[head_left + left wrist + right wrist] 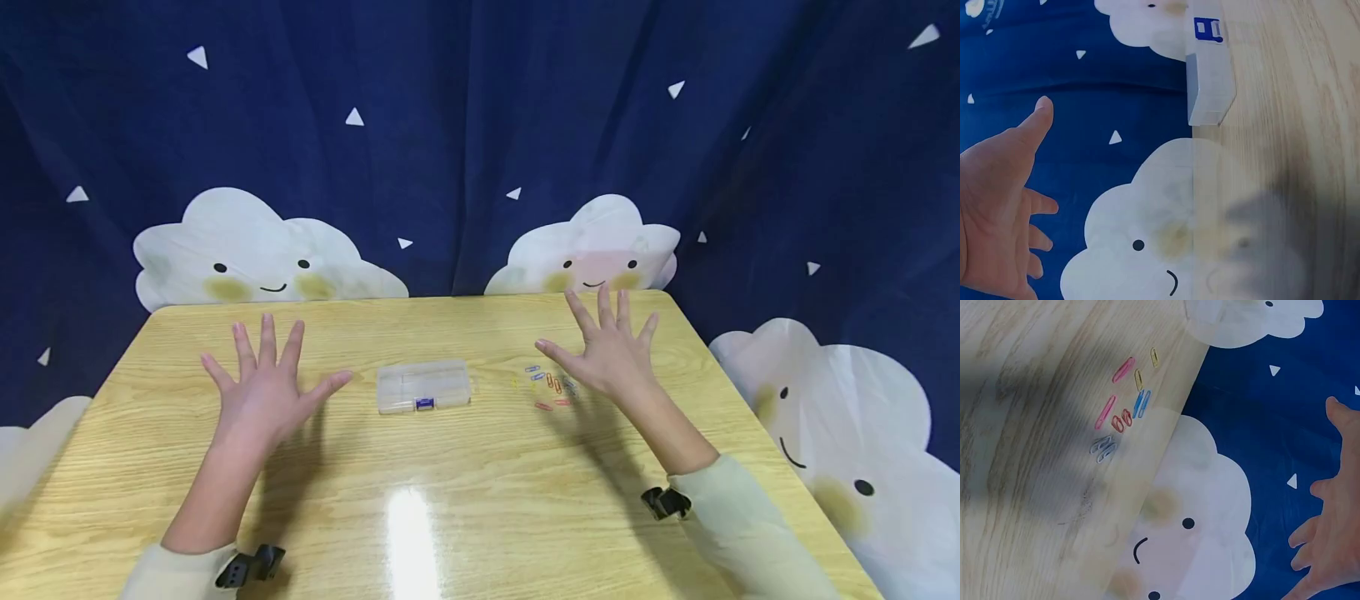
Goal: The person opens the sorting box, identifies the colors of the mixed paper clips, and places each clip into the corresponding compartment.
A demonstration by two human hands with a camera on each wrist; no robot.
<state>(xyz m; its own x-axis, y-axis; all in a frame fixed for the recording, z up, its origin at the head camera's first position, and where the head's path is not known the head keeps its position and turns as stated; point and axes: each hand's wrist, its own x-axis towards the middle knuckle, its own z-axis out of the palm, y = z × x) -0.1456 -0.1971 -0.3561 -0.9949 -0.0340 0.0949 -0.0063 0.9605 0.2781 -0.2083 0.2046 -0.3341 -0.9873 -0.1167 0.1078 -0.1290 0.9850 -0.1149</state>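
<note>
Both hands hover above a wooden table with fingers spread and nothing in them. The left hand (262, 400) is to the left of a clear plastic box (405, 387) with a blue latch (424, 403); its lid looks closed. The right hand (615, 358) is beside and above several loose paper clips (557, 385). In the right wrist view the clips are pink, yellow, blue, red (1117, 424) and grey-white (1104, 449), and the right hand (1335, 519) is apart from them. The left wrist view shows the box's end (1213, 87) and the left hand (997, 206).
The light wooden table (337, 475) ends at a dark blue curtain (420, 150) printed with white clouds and triangles. A bright light reflection (412, 542) lies on the near part of the tabletop. Black wrist straps (666, 502) sit on the pale sleeves (750, 525).
</note>
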